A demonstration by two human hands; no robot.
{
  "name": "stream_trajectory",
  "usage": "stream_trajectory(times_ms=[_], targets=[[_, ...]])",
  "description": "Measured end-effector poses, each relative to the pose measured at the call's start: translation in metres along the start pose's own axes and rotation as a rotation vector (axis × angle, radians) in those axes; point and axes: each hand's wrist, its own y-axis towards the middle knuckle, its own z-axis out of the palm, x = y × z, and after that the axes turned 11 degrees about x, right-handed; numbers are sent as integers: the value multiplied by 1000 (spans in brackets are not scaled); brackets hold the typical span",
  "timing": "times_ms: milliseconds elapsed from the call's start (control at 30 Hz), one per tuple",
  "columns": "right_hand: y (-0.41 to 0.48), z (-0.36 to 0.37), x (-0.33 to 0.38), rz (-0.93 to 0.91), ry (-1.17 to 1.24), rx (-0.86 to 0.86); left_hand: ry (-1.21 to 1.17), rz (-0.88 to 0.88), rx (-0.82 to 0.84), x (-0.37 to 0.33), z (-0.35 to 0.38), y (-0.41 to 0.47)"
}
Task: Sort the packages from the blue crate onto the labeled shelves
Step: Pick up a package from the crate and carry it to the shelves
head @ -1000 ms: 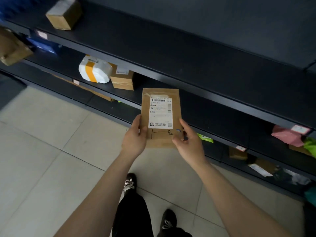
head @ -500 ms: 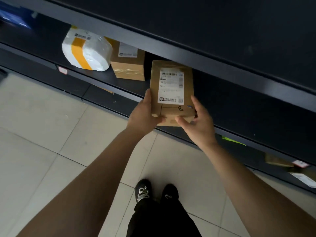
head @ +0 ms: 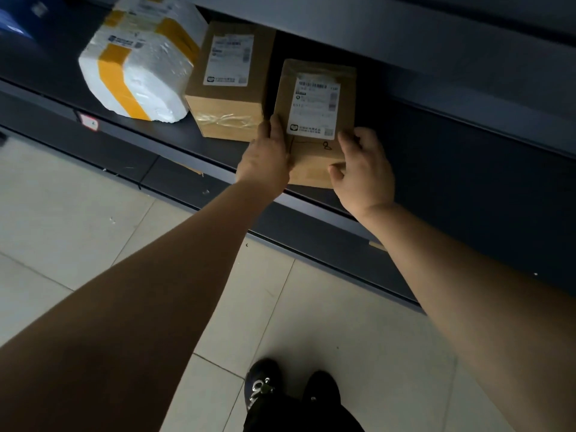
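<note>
A flat brown cardboard package (head: 311, 120) with a white shipping label and a handwritten mark lies partly on the dark shelf (head: 174, 141), its near end over the front edge. My left hand (head: 265, 160) grips its left edge, thumb on top. My right hand (head: 361, 169) holds its right near corner, fingers curled round the edge. The package lies just right of a brown cardboard box (head: 230, 85). The blue crate is out of view.
A white foam parcel (head: 140, 63) banded with yellow tape stands left of the brown box. A red-edged label tag (head: 88, 121) sits on the shelf front. Another shelf board (head: 405, 45) hangs close above. Lower shelves and tiled floor (head: 62, 213) lie below; my shoes (head: 290, 388) are near.
I have stepped closer and lowered the package from in front of the shelves onto the middle shelf beside the brown box; both hands kept their hold.
</note>
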Motion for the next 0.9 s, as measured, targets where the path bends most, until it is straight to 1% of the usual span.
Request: stream_trajectory(times_ms=[100,200,433,533,733,900], targets=[[3,-5,3,-15,-111,56,62,-17,38,0,-3,3],[-2,-16,5,19,-138,144,153,-9,74,-3,-13,-6],[-49,-52,6,101,-201,277,411,47,63,-20,-34,-56],[-73,-72,8,119,-214,285,483,75,75,-30,-47,-80],[-131,-113,16,197,-231,298,592,187,123,-55,-69,-127],[-194,-151,32,317,-221,289,637,338,148,-78,-85,-178]])
